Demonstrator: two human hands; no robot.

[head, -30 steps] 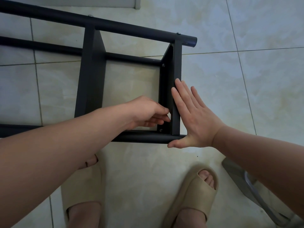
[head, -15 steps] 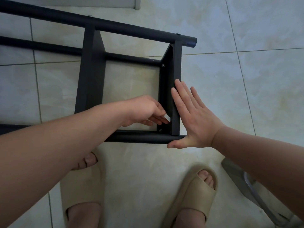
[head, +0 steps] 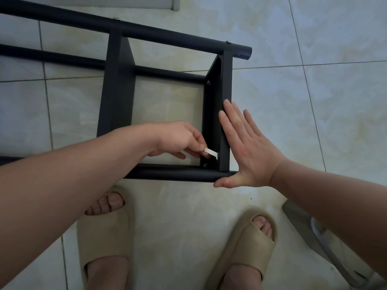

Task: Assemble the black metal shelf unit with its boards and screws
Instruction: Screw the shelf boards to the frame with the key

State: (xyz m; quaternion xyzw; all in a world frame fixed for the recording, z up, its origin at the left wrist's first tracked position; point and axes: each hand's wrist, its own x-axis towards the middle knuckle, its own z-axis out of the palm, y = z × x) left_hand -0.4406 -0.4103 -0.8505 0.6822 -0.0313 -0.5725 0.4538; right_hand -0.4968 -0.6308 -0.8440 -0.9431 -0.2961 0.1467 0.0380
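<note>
- Head view: black metal shelf unit (head: 167, 38) lies on its side on the tiled floor (head: 314, 122), just in front of the person's feet.
- Frame: far tube at top, near tube (head: 173, 174) at bottom, two boards across them, a mid board (head: 117, 91) and an end board (head: 227, 80) at the R end.
- Screws seated on the end board's inner face: one nr the upper corner (head: 208, 82), one nr the lower corner (head: 204, 164).
- L hand (head: 178, 139): reaches in betw. the two boards; fingers (head: 201, 143) curled, thumb + fingertips pinching a small white strip (head: 211, 152). Strip's far end meets the end board's inner face, low down, just above the lower screw.
- Can't tell if the strip is tape or a label.
- R hand (head: 249, 149): flat, fingers (head: 230, 118) straight and slightly spread, pressed vs. the end board's outer face; thumb runs along under the near tube's end.
- Beige sandals: L (head: 104, 237), R (head: 247, 245), both below the near tube.
- Grey object (head: 301, 218) at lower R, partly behind the R forearm; can't ID.
</note>
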